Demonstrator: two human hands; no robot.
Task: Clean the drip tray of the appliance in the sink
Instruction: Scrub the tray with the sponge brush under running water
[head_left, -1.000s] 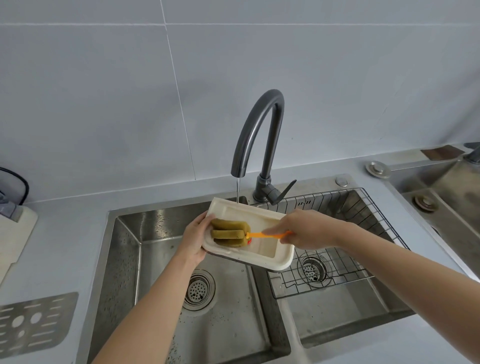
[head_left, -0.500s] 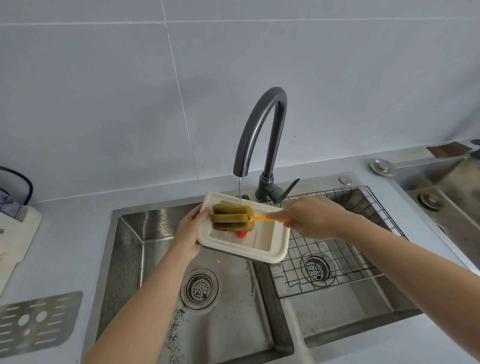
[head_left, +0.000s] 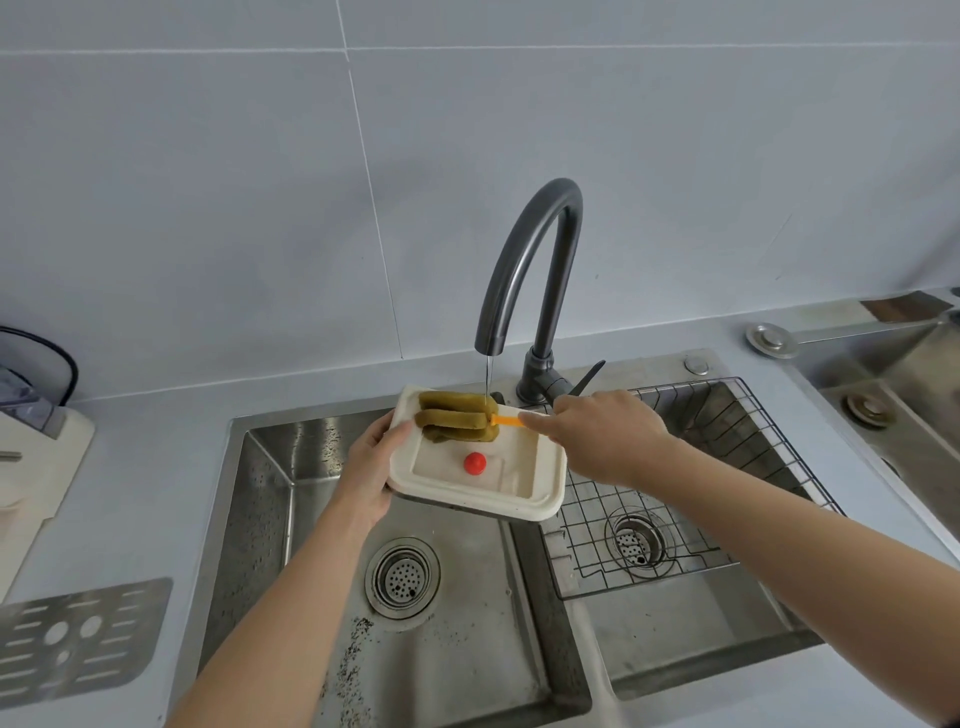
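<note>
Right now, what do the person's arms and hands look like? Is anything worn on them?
Both forearms are bare as far as the view shows: no sleeves, gloves or watch. The left hand and right hand show no rings or markings that I can make out.

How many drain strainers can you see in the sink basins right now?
3. One in the left basin below the tray, one in the middle basin under the wire rack, and one in the separate sink at far right. None looks hidden.
</note>
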